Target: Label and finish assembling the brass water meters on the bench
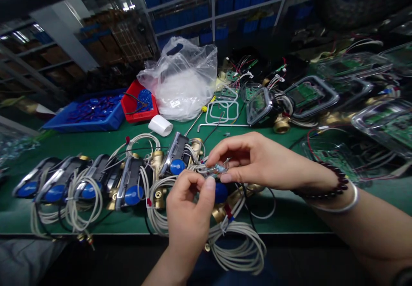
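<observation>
My right hand [244,159] pinches a small translucent bluish piece with thin wire [219,168] between thumb and fingers. Close against it, my left hand [190,202] is closed, thumb to forefinger, at the piece's left end; the exact grip is partly hidden. Below the hands lies a brass-bodied meter [219,212] with a blue round cap and a coil of grey cable [240,245] hanging over the bench edge. Just left of the hands sits another meter [174,155], its blue cap facing me.
More meters [133,187] with coiled cables line the bench's left. Behind are a blue tray [111,120] of small blue parts, a red bin [135,116] holding pliers, a clear plastic bag [180,88] and white gaskets [222,112]. Opened meters [309,95] with circuit boards crowd the right.
</observation>
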Tool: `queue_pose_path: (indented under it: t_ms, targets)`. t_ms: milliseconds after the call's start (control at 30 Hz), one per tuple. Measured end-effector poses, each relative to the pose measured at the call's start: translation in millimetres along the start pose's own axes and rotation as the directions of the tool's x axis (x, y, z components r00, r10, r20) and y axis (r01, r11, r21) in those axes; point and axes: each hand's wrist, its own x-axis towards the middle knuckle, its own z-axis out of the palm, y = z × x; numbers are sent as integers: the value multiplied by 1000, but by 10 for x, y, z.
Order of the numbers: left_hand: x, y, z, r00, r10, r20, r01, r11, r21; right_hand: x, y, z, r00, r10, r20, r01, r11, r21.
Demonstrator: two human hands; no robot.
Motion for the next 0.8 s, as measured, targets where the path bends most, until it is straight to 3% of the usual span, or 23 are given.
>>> queue_pose_path:
  t_ms: [567, 800]
  targets:
    - [5, -60, -51, 999, 5, 45, -6, 1000, 24, 21, 42, -40, 1000, 15, 3, -14, 997, -73]
    - [10, -47, -23, 1000, -18, 6, 18, 1000, 17, 19, 38, -35, 1000, 20, 10, -19, 991, -131]
